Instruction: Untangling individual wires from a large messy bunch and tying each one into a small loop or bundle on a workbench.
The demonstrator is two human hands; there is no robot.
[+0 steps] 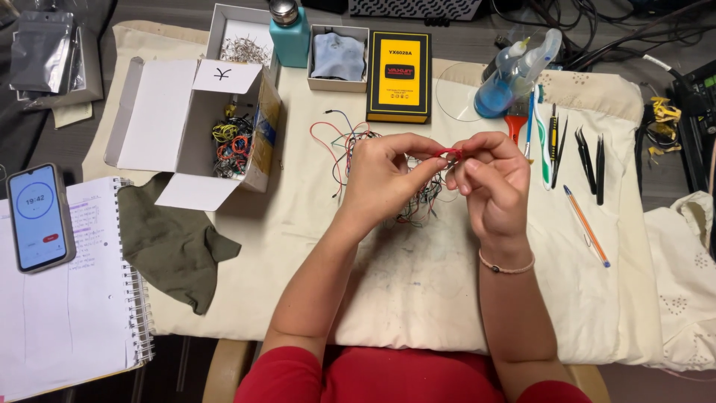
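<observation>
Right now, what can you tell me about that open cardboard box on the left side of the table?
The open cardboard box looks like thin card, white inside with a printed yellow and blue outer side. It lies tipped with its flaps spread wide, one flap carrying a small black hand-drawn mark. Inside sits a jumble of small coiled wires in yellow, red, green and dark colours. It rests on the cream cloth, its lower flap beside the olive green rag. Neither hand touches it.
</observation>
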